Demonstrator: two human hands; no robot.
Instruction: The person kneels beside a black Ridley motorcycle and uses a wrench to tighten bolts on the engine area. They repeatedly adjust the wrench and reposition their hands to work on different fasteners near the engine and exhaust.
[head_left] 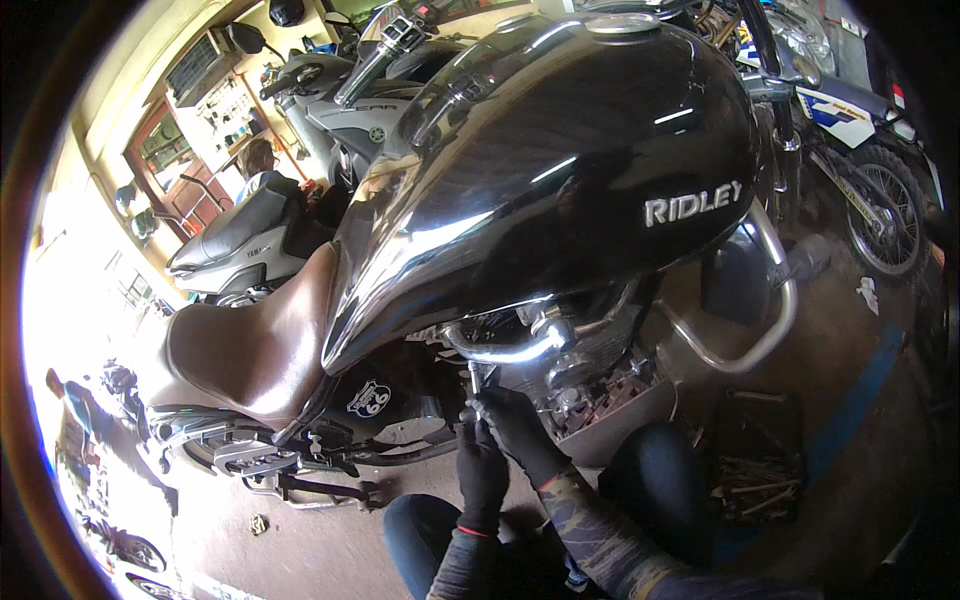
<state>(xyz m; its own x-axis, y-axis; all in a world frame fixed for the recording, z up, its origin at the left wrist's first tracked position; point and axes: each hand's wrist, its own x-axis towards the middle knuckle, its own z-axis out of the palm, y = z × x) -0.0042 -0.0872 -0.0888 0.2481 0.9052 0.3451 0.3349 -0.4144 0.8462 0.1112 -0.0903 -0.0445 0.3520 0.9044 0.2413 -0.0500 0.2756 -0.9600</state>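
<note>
A large motorcycle with a glossy black fuel tank (560, 150) and a brown seat (250, 330) stands in front of me. Both my hands wear dark gloves and are beside its engine, under the tank. My right hand (522, 432) is closed around a slim hand tool with a bright metal shaft (474, 376); its exact kind is unclear. The shaft points up at the underside of a curved chrome pipe (510, 352). My left hand (482, 478) is closed just below, against the right, with its fingers at the tool's lower end. The tool's handle is mostly hidden by the gloves.
A tray of wrenches and other tools (757, 480) lies on the floor at right. A chrome crash bar (785, 310) juts out near the front wheel. More motorcycles, including a grey one (250, 240), stand behind. A person (258, 165) is beyond it. My knees flank my arms.
</note>
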